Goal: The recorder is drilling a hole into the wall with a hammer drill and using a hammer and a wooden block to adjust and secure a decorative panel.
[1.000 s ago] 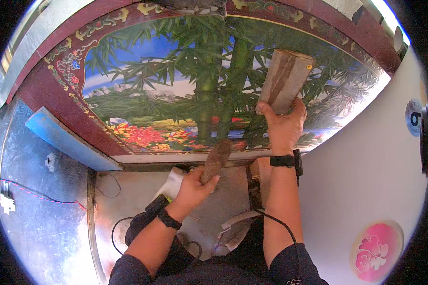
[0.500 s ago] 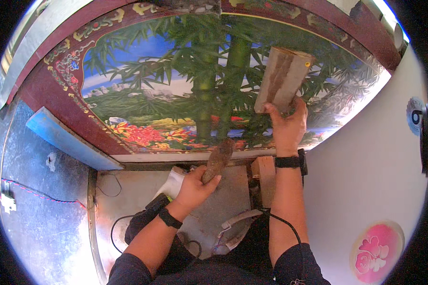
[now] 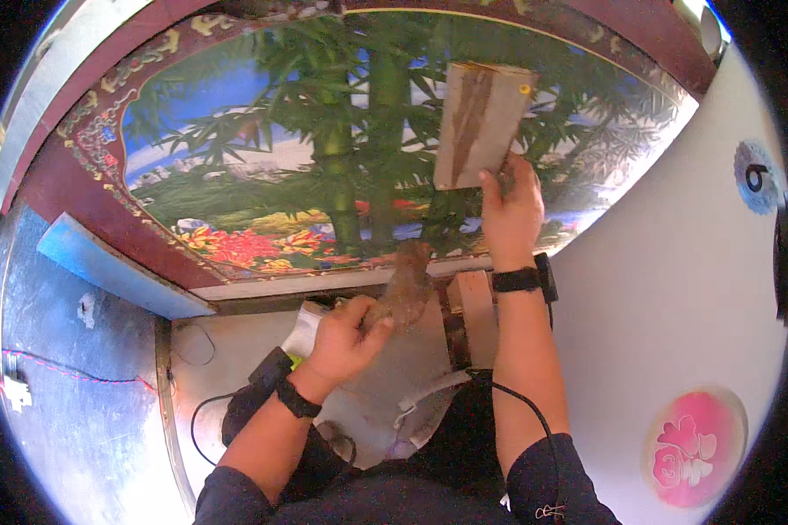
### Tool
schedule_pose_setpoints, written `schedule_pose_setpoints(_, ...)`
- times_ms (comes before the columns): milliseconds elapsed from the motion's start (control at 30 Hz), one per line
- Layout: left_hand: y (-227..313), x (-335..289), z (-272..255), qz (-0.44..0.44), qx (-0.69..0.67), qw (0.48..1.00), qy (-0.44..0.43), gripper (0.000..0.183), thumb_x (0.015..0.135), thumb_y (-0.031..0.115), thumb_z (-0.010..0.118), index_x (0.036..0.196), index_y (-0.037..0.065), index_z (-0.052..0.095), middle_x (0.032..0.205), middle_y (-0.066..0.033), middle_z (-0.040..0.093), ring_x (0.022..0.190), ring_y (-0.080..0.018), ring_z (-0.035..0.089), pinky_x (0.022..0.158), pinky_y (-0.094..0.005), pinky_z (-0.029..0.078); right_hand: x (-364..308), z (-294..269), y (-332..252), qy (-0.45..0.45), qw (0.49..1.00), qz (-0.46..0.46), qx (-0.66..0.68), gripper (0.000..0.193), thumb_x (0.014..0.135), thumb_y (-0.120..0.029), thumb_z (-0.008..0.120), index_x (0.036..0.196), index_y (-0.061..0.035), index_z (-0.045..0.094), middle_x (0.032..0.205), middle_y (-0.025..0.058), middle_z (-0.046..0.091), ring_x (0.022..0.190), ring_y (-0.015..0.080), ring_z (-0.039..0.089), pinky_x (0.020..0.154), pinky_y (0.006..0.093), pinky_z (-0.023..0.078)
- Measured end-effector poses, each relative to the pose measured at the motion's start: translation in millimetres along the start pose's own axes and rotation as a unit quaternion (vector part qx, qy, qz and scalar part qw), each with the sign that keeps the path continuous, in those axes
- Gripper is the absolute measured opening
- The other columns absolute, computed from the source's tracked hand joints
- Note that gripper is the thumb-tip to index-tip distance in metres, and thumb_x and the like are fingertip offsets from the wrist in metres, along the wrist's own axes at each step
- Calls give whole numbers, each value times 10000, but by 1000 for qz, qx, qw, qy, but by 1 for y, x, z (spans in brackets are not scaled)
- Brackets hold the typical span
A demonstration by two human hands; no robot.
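My left hand (image 3: 346, 341) grips one end of a brown, rough, elongated piece (image 3: 409, 284), which is smeared by motion and points away from me. What it is made of I cannot tell. Farther out to the right, my right hand (image 3: 512, 214) holds a flat rectangular greyish board (image 3: 510, 114) by its near edge, thumb on the face and fingers along the right side. The board carries a brown lengthwise stripe and a yellow dot near its far right corner. It is over a glossy panel painted with bamboo and flowers (image 3: 263, 175); whether the two touch is unclear.
A blue strip (image 3: 118, 267) lies at the left on a dark blue scuffed surface (image 3: 87, 376) with a red-and-black wire. A pale curved surface (image 3: 639, 297) with a pink round emblem stands at the right. Wooden blocks (image 3: 475, 315) sit below the panel.
The view has shifted a little, moving the scene leftward. My right hand has moved the board slightly farther away and turned it. The brown piece in my left hand has become blurred and looks turned.
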State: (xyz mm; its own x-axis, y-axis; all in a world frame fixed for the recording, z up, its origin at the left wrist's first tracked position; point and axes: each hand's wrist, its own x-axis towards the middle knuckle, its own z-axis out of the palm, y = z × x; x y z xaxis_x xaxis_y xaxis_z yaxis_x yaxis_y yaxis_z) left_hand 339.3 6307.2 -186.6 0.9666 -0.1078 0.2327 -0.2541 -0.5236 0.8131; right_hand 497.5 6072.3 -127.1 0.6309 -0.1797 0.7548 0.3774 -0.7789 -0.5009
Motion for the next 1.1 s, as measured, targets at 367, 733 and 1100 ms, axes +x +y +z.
schedule_pose_setpoints(367,18,30,-2,89,136,987,-18,342,857,350,702,967,34,629,783,-166,627,667,-354,639,591,-433,504,4,-2,3,-17,999,34,2,432,816,-261,736,1169,-58,591,1033,192,648,955,403,623,811,478,515)
schedule_pose_setpoints(733,19,56,-9,168,267,948,42,365,863,401,691,938,51,620,767,-152,616,672,-366,629,570,-446,491,2,4,2,-3,1000,21,17,427,792,-265,759,1129,-59,595,991,188,647,910,401,628,772,479,522)
schedule_pose_setpoints(1100,40,71,-15,176,338,924,16,351,863,382,678,947,48,612,782,-155,608,680,-378,626,567,-463,493,2,6,2,-15,998,47,36,446,789,-300,772,1128,-73,592,1009,165,651,931,376,638,770,458,530)
